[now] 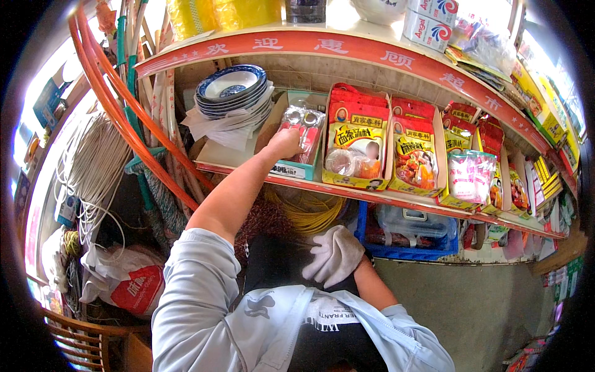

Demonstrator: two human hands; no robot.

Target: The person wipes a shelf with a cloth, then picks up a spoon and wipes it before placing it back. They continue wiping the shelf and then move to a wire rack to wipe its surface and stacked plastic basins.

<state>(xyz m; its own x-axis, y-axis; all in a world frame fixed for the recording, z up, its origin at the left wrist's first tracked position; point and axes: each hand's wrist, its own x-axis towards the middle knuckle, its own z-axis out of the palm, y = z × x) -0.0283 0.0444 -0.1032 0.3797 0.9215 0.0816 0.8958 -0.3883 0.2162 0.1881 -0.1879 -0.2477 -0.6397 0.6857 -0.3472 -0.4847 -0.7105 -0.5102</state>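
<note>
My left hand (284, 143) reaches into an open box (290, 170) on the shelf, over packaged metal spoons (302, 120) with red packing; its fingertips are partly hidden, so a grip cannot be told. Left of the box stands a stack of blue-and-white plates (232, 88) with paper between them. To the right stand boxes of red and yellow seasoning packets (355, 135). Low before my body, my right hand (337, 258) is near a pale cloth or glove (337, 255) that covers it; the fingers beneath cannot be made out.
An upper shelf edge (325, 42) runs above the boxes. Orange tubing (135, 116) and coiled white cord (88, 153) hang at the left. Below the shelf are a yellow cable coil (316, 216) and a blue crate (409, 253). A wooden chair (79, 325) stands at lower left.
</note>
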